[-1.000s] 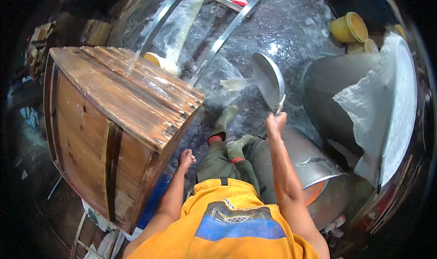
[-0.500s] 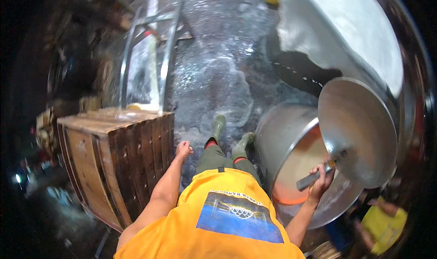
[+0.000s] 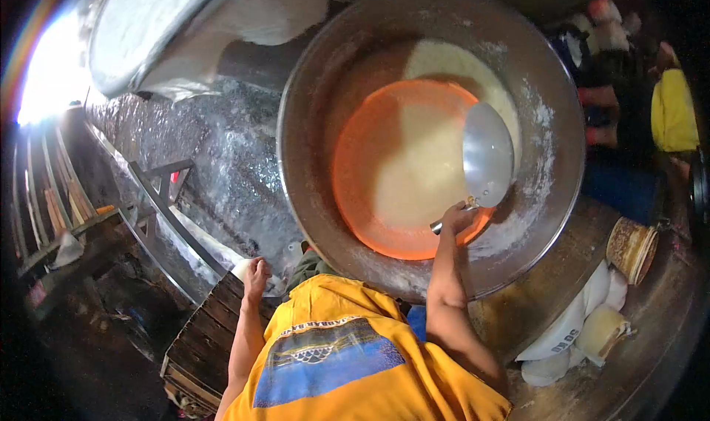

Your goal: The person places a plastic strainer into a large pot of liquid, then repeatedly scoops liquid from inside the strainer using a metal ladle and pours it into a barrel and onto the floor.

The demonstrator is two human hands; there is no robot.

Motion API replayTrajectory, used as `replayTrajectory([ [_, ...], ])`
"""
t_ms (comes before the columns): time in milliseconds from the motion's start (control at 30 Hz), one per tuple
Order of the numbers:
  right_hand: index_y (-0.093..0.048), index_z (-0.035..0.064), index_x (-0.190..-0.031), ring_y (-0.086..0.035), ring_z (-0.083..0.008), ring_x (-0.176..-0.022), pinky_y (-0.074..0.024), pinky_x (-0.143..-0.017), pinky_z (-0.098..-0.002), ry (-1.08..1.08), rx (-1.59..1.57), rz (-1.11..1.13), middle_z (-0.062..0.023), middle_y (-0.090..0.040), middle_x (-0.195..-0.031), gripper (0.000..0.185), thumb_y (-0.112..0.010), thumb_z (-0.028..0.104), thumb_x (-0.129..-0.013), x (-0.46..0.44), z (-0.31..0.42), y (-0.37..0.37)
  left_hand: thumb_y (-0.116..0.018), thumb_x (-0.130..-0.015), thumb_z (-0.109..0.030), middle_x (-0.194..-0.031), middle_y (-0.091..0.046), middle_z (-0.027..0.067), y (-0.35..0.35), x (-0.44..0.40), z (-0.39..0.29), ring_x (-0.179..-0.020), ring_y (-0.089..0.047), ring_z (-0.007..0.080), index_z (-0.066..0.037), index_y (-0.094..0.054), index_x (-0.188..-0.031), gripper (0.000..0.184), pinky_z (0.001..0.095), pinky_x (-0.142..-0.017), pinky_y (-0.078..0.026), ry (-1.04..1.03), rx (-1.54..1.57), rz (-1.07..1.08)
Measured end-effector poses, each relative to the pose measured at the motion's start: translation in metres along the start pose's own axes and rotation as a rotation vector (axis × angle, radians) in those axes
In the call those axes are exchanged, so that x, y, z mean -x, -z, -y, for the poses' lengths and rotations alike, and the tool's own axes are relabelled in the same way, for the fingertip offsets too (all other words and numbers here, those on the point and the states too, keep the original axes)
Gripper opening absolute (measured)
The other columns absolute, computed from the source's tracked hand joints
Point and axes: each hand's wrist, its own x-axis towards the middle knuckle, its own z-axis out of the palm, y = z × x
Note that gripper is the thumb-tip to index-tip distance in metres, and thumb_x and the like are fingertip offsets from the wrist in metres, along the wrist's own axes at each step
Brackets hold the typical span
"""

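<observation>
My right hand (image 3: 460, 217) grips the short handle of a round metal wok (image 3: 488, 153). The wok is tipped on its side above an orange tub (image 3: 342, 217). Pale, cream-coloured liquid (image 3: 410, 162) lies inside this tub, which sits in a big round metal vat (image 3: 314, 118). More pale material shows in the vat behind the tub's far rim. My left hand (image 3: 257, 274) hangs at my left with its fingers curled and nothing visible in them, near the wooden crate (image 3: 214, 321).
Metal rails (image 3: 159, 199) run beside the crate on the left. A wet floor (image 3: 237, 155) lies between them and the vat. A large white-lined container (image 3: 151, 29) stands at the upper left. White sacks (image 3: 569, 336) and a rusty tin (image 3: 632, 251) are at the right, with another person's yellow garment (image 3: 674, 114) beyond.
My view has turned right, so the vat is now in front of me. My right hand has brought the wok over the orange tub and tilted it. My left hand remains curled.
</observation>
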Motion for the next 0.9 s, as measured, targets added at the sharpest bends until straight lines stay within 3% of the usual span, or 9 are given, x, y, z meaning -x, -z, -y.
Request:
replayTrajectory([
  [133, -0.046, -0.0084, -0.102, -0.056, -0.0410, -0.089, -0.0453, -0.074, -0.0458, -0.064, -0.021, 0.004, -0.0280, -0.055, -0.099, 0.032, -0.050, 0.014, -0.080, -0.013, -0.059, -0.029, -0.045, -0.090, -0.022, -0.068, -0.056, 0.0060, -0.007, 0.006, -0.051, -0.059, -0.056, 0.0133, 0.004, -0.051, -0.108, 0.032, 0.0266, -0.057, -0.047, 0.034, -0.254, 0.025],
  [233, -0.050, -0.0064, -0.097, -0.060, -0.0316, -0.065, -0.0492, -0.056, -0.0379, 0.003, 0.118, 0.202, -0.0201, -0.060, -0.080, 0.028, -0.050, 0.016, -0.080, -0.012, -0.095, -0.053, -0.046, -0.088, -0.023, -0.067, -0.058, 0.0079, -0.013, 0.001, -0.069, -0.060, -0.059, 0.0143, 0.004, -0.053, -0.107, 0.033, 0.0268, -0.058, -0.047, 0.033, -0.340, 0.006],
  [433, -0.046, 0.0079, -0.063, -0.048, -0.0161, -0.045, -0.0399, -0.045, -0.0278, -0.551, -0.537, 1.164, -0.0049, -0.046, -0.050, 0.017, -0.052, 0.013, -0.077, 0.047, -0.041, -0.021, -0.047, -0.088, -0.024, -0.070, -0.060, 0.0085, -0.028, -0.009, -0.069, -0.063, -0.058, 0.0148, 0.003, -0.054, -0.107, 0.034, 0.0276, -0.060, -0.046, -0.018, -0.333, 0.010],
  [533, -0.043, 0.0107, -0.057, -0.044, -0.0159, -0.044, -0.0371, -0.044, -0.0277, -0.581, -0.642, 1.377, -0.0033, -0.043, -0.050, 0.023, -0.053, 0.014, -0.077, 0.081, -0.018, -0.015, -0.048, -0.088, -0.025, -0.076, -0.060, 0.0102, -0.026, -0.012, -0.056, -0.069, -0.057, 0.0153, 0.002, -0.053, -0.108, 0.033, 0.0283, -0.062, -0.045, -0.029, -0.337, 0.058],
  [633, -0.039, 0.0123, -0.053, -0.041, -0.0150, -0.044, -0.0343, -0.044, -0.0274, -0.503, -0.518, 1.471, -0.0026, -0.041, -0.049, 0.026, -0.049, 0.015, -0.076, 0.098, -0.005, 0.002, -0.050, -0.085, -0.027, -0.082, -0.063, 0.0173, -0.016, -0.004, -0.050, -0.077, -0.061, 0.0258, 0.001, -0.056, -0.104, 0.034, 0.0340, -0.070, -0.047, -0.160, -0.513, -0.057],
  [767, -0.037, 0.0127, -0.053, -0.038, -0.0156, -0.043, -0.0324, -0.043, -0.0274, -0.496, -0.385, 1.564, -0.0032, -0.039, -0.048, 0.023, -0.046, 0.012, -0.074, 0.101, 0.003, 0.036, -0.050, -0.082, -0.028, -0.092, -0.061, 0.0224, 0.004, 0.008, -0.029, -0.092, -0.058, 0.0348, 0.001, -0.058, -0.101, 0.036, 0.0392, -0.080, -0.045, -0.024, -0.385, -0.142],
  [833, -0.037, 0.0111, -0.054, -0.040, -0.0157, -0.045, -0.0353, -0.046, -0.0273, -0.285, -0.355, 1.511, -0.0037, -0.039, -0.049, 0.022, -0.045, 0.010, -0.074, 0.107, 0.015, 0.065, -0.051, -0.083, -0.027, -0.077, -0.062, 0.0173, 0.014, 0.007, 0.003, -0.072, -0.062, 0.0244, 0.002, -0.058, -0.100, 0.035, 0.0346, -0.068, -0.048, -0.075, -0.358, -0.208],
  [867, -0.037, 0.0107, -0.054, -0.040, -0.0152, -0.046, -0.0358, -0.048, -0.0270, -0.331, -0.351, 1.542, -0.0036, -0.039, -0.050, 0.023, -0.045, 0.010, -0.075, 0.114, 0.039, 0.094, -0.050, -0.082, -0.028, -0.079, -0.063, 0.0182, 0.015, 0.005, 0.020, -0.074, -0.062, 0.0262, 0.002, -0.058, -0.100, 0.036, 0.0354, -0.069, -0.048, -0.059, -0.330, -0.228],
  [900, -0.039, 0.0103, -0.055, -0.039, -0.0149, -0.046, -0.0358, -0.047, -0.0275, -0.139, -0.335, 1.629, -0.0033, -0.040, -0.051, 0.024, -0.045, 0.012, -0.078, 0.114, 0.048, 0.109, -0.050, -0.081, -0.028, -0.080, -0.063, 0.0191, 0.016, 0.003, 0.038, -0.076, -0.062, 0.0280, 0.002, -0.059, -0.099, 0.036, 0.0362, -0.070, -0.047, -0.044, -0.302, -0.246],
])
